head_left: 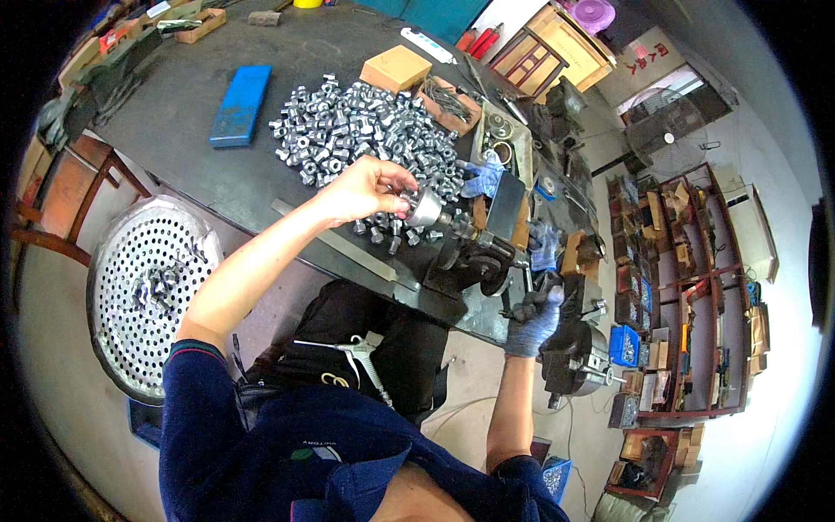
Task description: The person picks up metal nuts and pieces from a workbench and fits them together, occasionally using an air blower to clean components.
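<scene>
My left hand [367, 186], bare, pinches a small metal nut against the round silver chuck [425, 209] of a small bench machine [474, 252]. My right hand [532, 320] wears a blue-grey glove and grips a dark lever on the machine's right side. A large heap of shiny metal nuts [361, 130] lies on the dark workbench [191, 96] just beyond my left hand. A few loose nuts [383, 233] lie below the chuck.
A blue flat case [240, 104] and a cardboard box [396, 68] lie on the bench. A round perforated metal tray [143, 291] with several nuts stands at the left, beside a wooden chair [65, 196]. Shelves of parts [687, 287] stand at the right.
</scene>
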{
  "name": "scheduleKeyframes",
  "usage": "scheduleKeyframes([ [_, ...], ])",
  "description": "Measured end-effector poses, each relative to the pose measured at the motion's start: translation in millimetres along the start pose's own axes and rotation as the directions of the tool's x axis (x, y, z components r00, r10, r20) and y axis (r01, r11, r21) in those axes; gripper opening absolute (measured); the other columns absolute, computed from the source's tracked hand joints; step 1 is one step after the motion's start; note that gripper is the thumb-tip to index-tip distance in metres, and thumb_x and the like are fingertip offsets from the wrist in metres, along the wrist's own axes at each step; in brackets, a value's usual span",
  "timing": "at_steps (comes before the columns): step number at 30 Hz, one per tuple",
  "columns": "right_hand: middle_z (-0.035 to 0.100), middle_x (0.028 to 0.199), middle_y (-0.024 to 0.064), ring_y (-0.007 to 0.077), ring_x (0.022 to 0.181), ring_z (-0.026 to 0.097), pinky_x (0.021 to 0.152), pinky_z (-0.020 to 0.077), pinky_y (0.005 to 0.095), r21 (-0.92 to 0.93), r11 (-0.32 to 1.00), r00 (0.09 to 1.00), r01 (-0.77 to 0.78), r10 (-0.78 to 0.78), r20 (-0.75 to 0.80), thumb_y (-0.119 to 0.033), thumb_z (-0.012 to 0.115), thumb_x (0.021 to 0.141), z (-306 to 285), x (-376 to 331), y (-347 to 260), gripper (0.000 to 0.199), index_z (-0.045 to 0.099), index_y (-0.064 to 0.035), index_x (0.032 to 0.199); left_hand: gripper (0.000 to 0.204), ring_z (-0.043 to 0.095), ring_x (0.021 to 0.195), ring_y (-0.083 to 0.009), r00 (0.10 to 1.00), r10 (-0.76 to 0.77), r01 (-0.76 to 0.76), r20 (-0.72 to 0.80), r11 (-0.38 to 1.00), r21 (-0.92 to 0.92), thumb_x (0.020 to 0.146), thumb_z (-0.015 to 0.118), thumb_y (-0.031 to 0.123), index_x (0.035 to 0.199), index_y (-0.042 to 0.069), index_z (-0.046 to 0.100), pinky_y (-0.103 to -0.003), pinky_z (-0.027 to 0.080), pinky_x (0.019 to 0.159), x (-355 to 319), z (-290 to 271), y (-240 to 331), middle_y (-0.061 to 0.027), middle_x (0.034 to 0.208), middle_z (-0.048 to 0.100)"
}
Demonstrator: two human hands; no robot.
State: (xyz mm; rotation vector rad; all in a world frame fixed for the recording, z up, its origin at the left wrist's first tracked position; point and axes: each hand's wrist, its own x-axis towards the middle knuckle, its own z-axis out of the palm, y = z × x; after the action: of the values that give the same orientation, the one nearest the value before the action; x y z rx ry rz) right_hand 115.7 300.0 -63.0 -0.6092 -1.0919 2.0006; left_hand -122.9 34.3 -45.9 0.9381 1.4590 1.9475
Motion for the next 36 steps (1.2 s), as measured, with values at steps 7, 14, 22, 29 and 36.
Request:
scheduleKeyframes([
  [7, 0.035, 0.05, -0.0018, 0.0067, 0.039, 0.027, 0.034, 0.0207, 0.0199, 0.019, 0.984, 0.981, 0.178, -0.179, 0.075, -0.044, 0.058, 0.082, 42.5, 60.7, -23.5, 0.041, 0.043, -0.0109, 0.064, 0.021, 0.058, 0.056, -0.0125, 0.991, 0.013, -0.013, -0.136, 1.0, 0.002, 0.084, 0.059, 0.01, 0.096, -0.007, 0.059, -0.025, 0.048, 0.05, -9.7, 14.5, -13.4, -0.0088, 0.072, 0.062],
  [14, 0.056, 0.065, 0.0017, 0.0058, 0.045, 0.043, 0.038, 0.0315, 0.0204, -0.293, 0.881, 0.912, 0.37, -0.405, -0.065, -0.03, 0.062, 0.083, 16.8, 142.3, 41.7, 0.025, 0.061, -0.0051, 0.079, 0.017, 0.053, 0.055, -0.008, 0.979, 0.062, -0.066, -0.195, 0.998, -0.011, 0.085, 0.059, 0.01, 0.092, -0.005, 0.06, -0.023, 0.046, 0.048, -5.9, 27.2, -19.9, -0.0049, 0.07, 0.059],
  [22, 0.063, 0.086, 0.0065, 0.0175, 0.074, 0.059, 0.068, 0.0501, 0.0304, -0.163, 0.986, 0.993, -0.043, 0.024, -0.117, -0.026, 0.057, 0.086, -12.3, 105.3, 79.3, 0.026, 0.064, -0.0018, 0.091, 0.018, 0.052, 0.057, -0.0074, 0.969, 0.095, -0.085, -0.228, 0.995, 0.053, 0.088, 0.056, 0.015, 0.091, -0.002, 0.057, -0.022, 0.045, 0.05, -10.8, 25.2, -25.7, -0.0038, 0.071, 0.058],
  [29, 0.061, 0.079, 0.005, 0.0142, 0.064, 0.055, 0.059, 0.0454, 0.0298, -0.422, 0.866, 0.958, 0.268, -0.284, 0.026, -0.033, 0.055, 0.086, -43.1, 161.4, 82.1, 0.032, 0.063, -0.0035, 0.094, 0.019, 0.05, 0.051, -0.007, 0.976, 0.031, -0.028, -0.214, 0.999, 0.018, 0.088, 0.055, 0.017, 0.09, -0.002, 0.056, -0.021, 0.041, 0.045, -4.5, 29.9, -18.7, -0.0025, 0.065, 0.055],
  [36, 0.06, 0.076, 0.0062, 0.0078, 0.045, 0.04, 0.043, 0.0344, 0.0197, 0.182, 0.983, 0.998, 0.02, -0.031, 0.061, -0.04, 0.056, 0.082, 41.4, 97.6, -1.9, 0.032, 0.055, -0.009, 0.073, 0.021, 0.052, 0.053, -0.0092, 0.988, -0.045, 0.027, -0.15, 0.993, -0.119, 0.088, 0.056, 0.02, 0.091, -0.001, 0.056, -0.023, 0.044, 0.047, -3.1, 19.9, -20.8, -0.0032, 0.069, 0.055],
])
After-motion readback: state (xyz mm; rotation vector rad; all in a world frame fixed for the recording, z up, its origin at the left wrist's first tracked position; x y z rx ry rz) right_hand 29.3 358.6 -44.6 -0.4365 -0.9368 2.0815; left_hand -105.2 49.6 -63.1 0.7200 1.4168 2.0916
